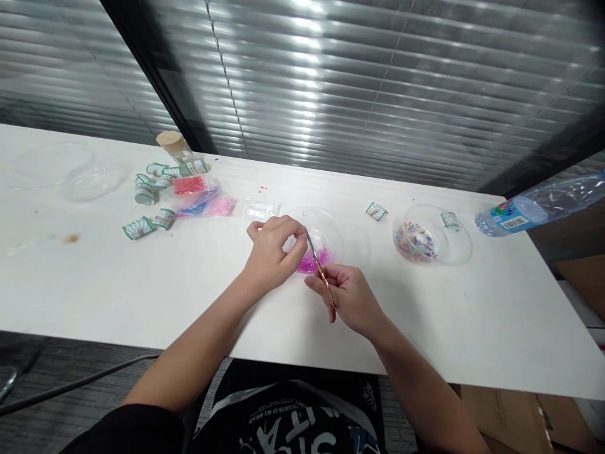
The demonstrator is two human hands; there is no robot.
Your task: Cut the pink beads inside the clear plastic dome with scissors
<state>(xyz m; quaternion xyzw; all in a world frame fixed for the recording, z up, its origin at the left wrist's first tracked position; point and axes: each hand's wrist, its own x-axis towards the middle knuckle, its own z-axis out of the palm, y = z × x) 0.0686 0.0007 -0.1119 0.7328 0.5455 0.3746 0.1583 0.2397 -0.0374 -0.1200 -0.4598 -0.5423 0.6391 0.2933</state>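
Printed black shirt (283, 422) at the bottom edge; both forearms reach onto the white surface (142, 284). Right hand (352, 299) pinches a thin metal tool (320, 268), its tip angled up into the clear bowl (331, 230) over pink beads (314, 260); left hand (273, 252) is curled at the bowl's near-left rim, and whether it pinches anything cannot be told. Packets (189, 189) lie far left, with a second bowl (454, 243) and a bottle (539, 208) to the right.

One camera on the person's head looks forward and down, close over the left hand (271, 252), right hand (352, 299) and table (142, 284).
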